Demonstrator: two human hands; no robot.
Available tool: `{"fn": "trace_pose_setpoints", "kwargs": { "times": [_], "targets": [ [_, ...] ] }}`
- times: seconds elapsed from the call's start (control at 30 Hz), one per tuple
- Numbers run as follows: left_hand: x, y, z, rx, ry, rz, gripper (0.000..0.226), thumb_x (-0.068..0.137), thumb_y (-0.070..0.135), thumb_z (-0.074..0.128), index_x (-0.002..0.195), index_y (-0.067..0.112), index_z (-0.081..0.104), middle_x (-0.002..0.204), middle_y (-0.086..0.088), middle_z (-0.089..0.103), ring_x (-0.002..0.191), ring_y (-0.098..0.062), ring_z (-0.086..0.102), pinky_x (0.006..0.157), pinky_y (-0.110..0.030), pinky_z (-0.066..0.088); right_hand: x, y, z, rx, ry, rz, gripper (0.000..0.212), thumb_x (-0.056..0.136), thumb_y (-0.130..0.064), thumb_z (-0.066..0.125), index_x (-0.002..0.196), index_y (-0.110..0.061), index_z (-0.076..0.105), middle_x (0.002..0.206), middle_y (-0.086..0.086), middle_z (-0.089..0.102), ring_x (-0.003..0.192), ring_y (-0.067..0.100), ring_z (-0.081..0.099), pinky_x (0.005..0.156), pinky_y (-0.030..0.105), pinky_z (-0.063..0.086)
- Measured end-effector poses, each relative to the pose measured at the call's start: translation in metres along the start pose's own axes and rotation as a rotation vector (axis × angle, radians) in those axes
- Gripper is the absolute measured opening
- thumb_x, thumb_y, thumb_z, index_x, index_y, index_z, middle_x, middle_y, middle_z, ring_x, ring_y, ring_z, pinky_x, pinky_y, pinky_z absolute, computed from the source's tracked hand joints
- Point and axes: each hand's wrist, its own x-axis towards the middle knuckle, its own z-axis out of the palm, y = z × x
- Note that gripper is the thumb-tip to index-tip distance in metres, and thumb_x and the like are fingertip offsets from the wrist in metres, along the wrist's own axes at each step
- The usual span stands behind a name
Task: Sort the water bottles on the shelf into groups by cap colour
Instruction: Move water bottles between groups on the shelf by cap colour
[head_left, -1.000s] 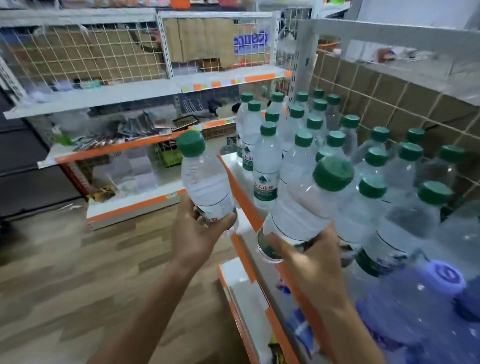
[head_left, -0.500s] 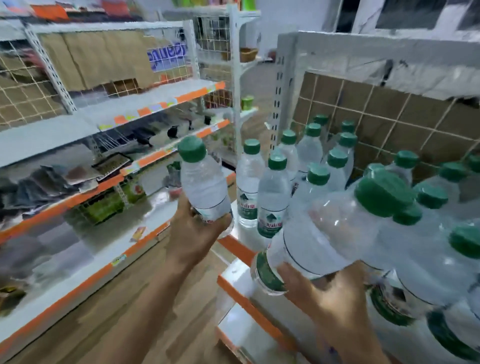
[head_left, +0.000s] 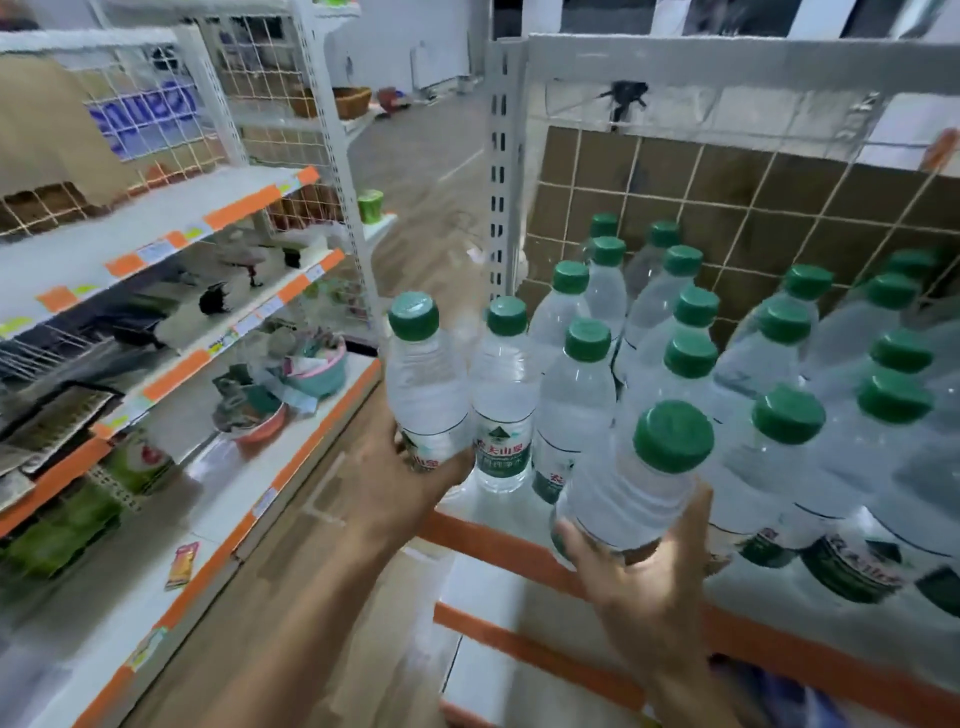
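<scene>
Left hand and right hand each hold a green-capped water bottle, fingers wrapped low on the body, apparently for placing among the shelf's green-capped group.

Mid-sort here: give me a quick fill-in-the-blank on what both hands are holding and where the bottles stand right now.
1. Each hand holds one water bottle with a ____ cap.
2. The left hand grips its bottle around the ____ end.
3. The right hand's bottle is tilted, while the shelf bottles stand ____.
4. The shelf front edge carries an ____ strip.

Missing words: green; bottom; upright; orange
</scene>
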Motion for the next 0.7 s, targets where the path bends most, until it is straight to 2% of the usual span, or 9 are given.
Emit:
{"fn": "trace_pose_setpoints", "kwargs": {
  "times": [0.03, 0.1, 0.2, 0.27, 0.33, 0.47, 0.53, 0.63, 0.7],
  "targets": [
    [0.005, -0.005, 0.0, -0.01, -0.034, 0.0, 0.058, 0.052, 0.025, 0.087, 0.097, 0.042, 0.054, 0.096, 0.02, 0.066, 0.08, 0.008, 0.064, 0.065, -0.013, 0.052, 0.001, 0.006, 0.005, -0.032, 0.041, 0.024, 0.084, 0.061, -0.024, 0.081, 0.13, -0.024, 0.034, 0.118, 0.017, 0.056, 0.107, 0.034, 0.06, 0.088, 0.053, 0.05],
    [0.014, -0.016, -0.002, -0.01, -0.106, 0.006, 0.054, 0.05, 0.031, 0.083, 0.097, 0.036, 0.057, 0.088, 0.017, 0.069, 0.077, 0.006, 0.065, 0.065, -0.017, 0.054, 0.001, 0.009, 0.018, -0.088, 0.137, 0.012, 0.082, 0.059, -0.024, 0.081, 0.127, -0.025, 0.036, 0.118, 0.015, 0.056, 0.107, 0.034, 0.059, 0.089, 0.054, 0.049],
    [0.027, -0.029, -0.009, 0.018, -0.228, 0.021, 0.05, 0.06, 0.023, 0.085, 0.098, 0.036, 0.055, 0.088, 0.028, 0.068, 0.079, 0.007, 0.065, 0.068, -0.017, 0.053, 0.001, 0.009, 0.031, -0.111, 0.278, -0.051, 0.078, 0.06, -0.025, 0.08, 0.125, -0.031, 0.037, 0.116, 0.016, 0.056, 0.105, 0.036, 0.059, 0.087, 0.056, 0.049],
    [0.038, -0.037, -0.011, 0.031, -0.27, 0.029, 0.051, 0.059, 0.032, 0.084, 0.098, 0.046, 0.054, 0.091, 0.027, 0.068, 0.082, 0.004, 0.066, 0.072, -0.028, 0.056, 0.004, 0.014, 0.036, -0.152, 0.35, -0.047, 0.077, 0.061, -0.025, 0.079, 0.125, -0.031, 0.037, 0.116, 0.015, 0.056, 0.105, 0.035, 0.059, 0.087, 0.056, 0.049],
    [0.048, -0.041, -0.01, 0.056, -0.28, 0.028, 0.056, 0.055, 0.042, 0.082, 0.103, 0.045, 0.054, 0.094, 0.021, 0.069, 0.086, -0.004, 0.067, 0.077, -0.042, 0.056, 0.006, 0.019, 0.041, -0.213, 0.411, -0.046, 0.076, 0.062, -0.024, 0.078, 0.126, -0.028, 0.037, 0.119, 0.013, 0.055, 0.108, 0.032, 0.058, 0.089, 0.055, 0.048],
    [0.07, -0.047, 0.0, 0.015, -0.328, 0.026, 0.065, 0.057, 0.043, 0.082, 0.114, 0.03, 0.054, 0.102, 0.007, 0.07, 0.094, -0.017, 0.067, 0.082, -0.05, 0.053, 0.012, 0.026, 0.055, -0.432, 0.529, -0.073, 0.079, 0.061, -0.025, 0.079, 0.129, -0.009, 0.043, 0.124, 0.007, 0.047, 0.117, 0.027, 0.048, 0.103, 0.037, 0.04],
    [0.078, -0.048, 0.004, 0.006, -0.357, 0.045, 0.067, 0.058, 0.043, 0.083, 0.117, 0.033, 0.052, 0.103, 0.009, 0.069, 0.095, -0.018, 0.067, 0.083, -0.051, 0.053, 0.017, 0.028, 0.064, -0.457, 0.586, -0.079, 0.075, 0.061, -0.024, 0.078, 0.127, -0.006, 0.046, 0.124, -0.001, 0.044, 0.12, 0.025, 0.044, 0.104, 0.039, 0.037],
    [0.084, -0.042, 0.009, -0.006, -0.368, 0.074, 0.058, 0.058, 0.037, 0.082, 0.104, 0.047, 0.049, 0.1, 0.014, 0.067, 0.094, -0.013, 0.065, 0.083, -0.048, 0.054, 0.021, 0.034, 0.076, -0.509, 0.627, -0.123, 0.073, 0.064, -0.023, 0.077, 0.127, -0.005, 0.045, 0.123, -0.027, 0.039, 0.124, 0.021, 0.039, 0.107, 0.052, 0.031],
    [0.09, -0.038, 0.012, -0.011, -0.413, 0.105, 0.059, 0.058, 0.036, 0.08, 0.108, 0.044, 0.049, 0.104, 0.012, 0.066, 0.096, -0.013, 0.065, 0.085, -0.048, 0.053, 0.022, 0.038, 0.08, -0.506, 0.667, -0.166, 0.076, 0.067, -0.024, 0.076, 0.13, -0.006, 0.039, 0.129, -0.033, 0.033, 0.127, 0.023, 0.037, 0.107, 0.057, 0.03]
  ]
}}
